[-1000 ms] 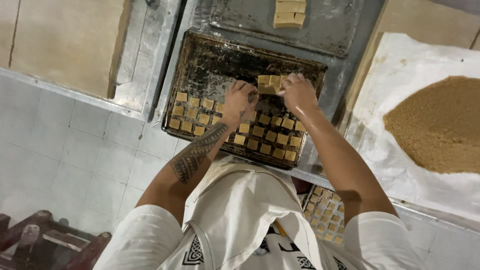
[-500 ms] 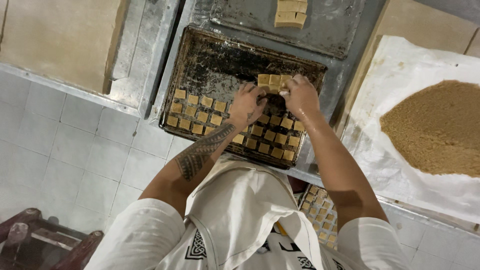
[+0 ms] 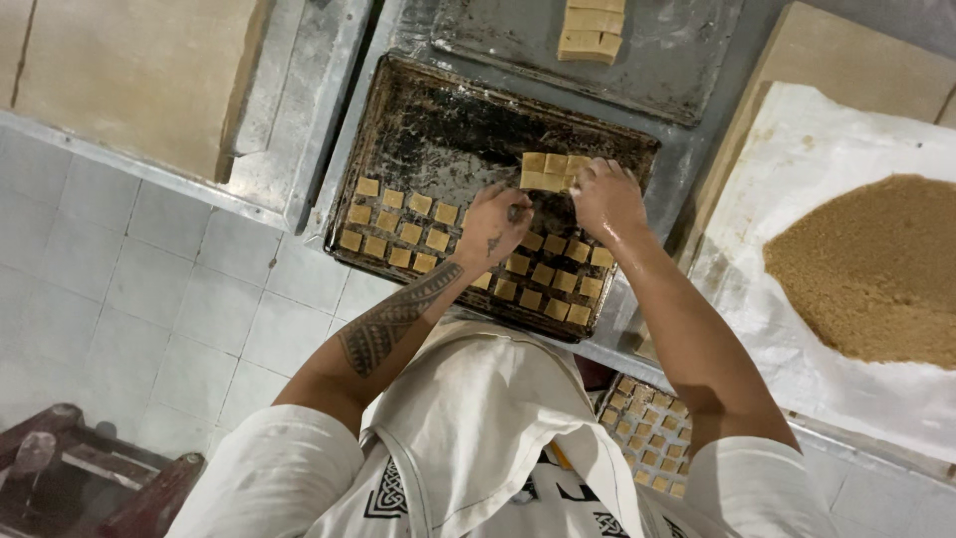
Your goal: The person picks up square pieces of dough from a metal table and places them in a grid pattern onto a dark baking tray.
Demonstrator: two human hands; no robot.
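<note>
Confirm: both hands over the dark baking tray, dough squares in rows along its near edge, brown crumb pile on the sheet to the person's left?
Not quite. In the head view the brown crumb pile lies on the white sheet to the person's right, not left. The rest holds: left hand and right hand over the dark baking tray, dough squares in rows.

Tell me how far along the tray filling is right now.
Done: rows of dough squares cover the near part of the dark baking tray. In hand: the left hand and right hand are on a small block of squares at mid-tray. Left: the far half of the tray is bare, and more cut dough lies on the metal sheet beyond.
</note>
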